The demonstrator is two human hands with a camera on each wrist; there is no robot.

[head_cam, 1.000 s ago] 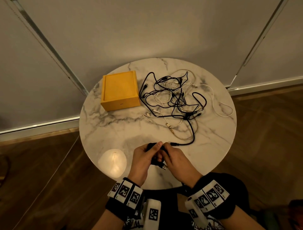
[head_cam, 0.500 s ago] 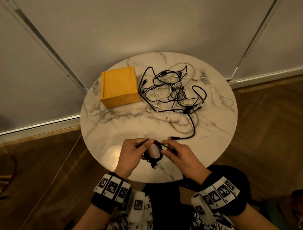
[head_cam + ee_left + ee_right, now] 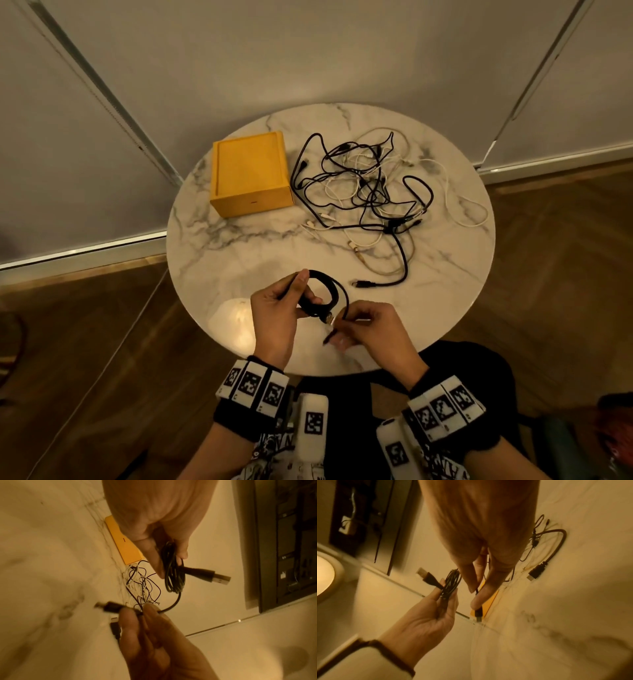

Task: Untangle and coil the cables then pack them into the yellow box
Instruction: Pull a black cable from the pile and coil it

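On the round marble table (image 3: pixel 239 246), the closed yellow box (image 3: pixel 251 174) sits at the far left. Right of it lies a tangle of black and white cables (image 3: pixel 370 192). Over the table's near edge, my left hand (image 3: pixel 301 291) grips a small coil of black cable (image 3: pixel 329 291), seen as a tight bundle (image 3: pixel 173 572) with its USB plug (image 3: pixel 217 578) sticking out. My right hand (image 3: pixel 339 325) pinches that cable's loose end (image 3: pixel 478 613) between thumb and fingers, just right of the coil (image 3: pixel 451 584). The box edge (image 3: pixel 125 545) and tangle (image 3: pixel 142 586) show behind.
A thick black cable's plug (image 3: pixel 363 283) trails from the tangle toward my hands. A lamp's bright reflection (image 3: pixel 239 325) marks the table's near left. Wood floor surrounds the table, and grey wall panels with metal rails stand behind it.
My hands were pressed together on the bundled cable. They have drawn apart: the left keeps the coil, and the right has pulled the loose end toward me.
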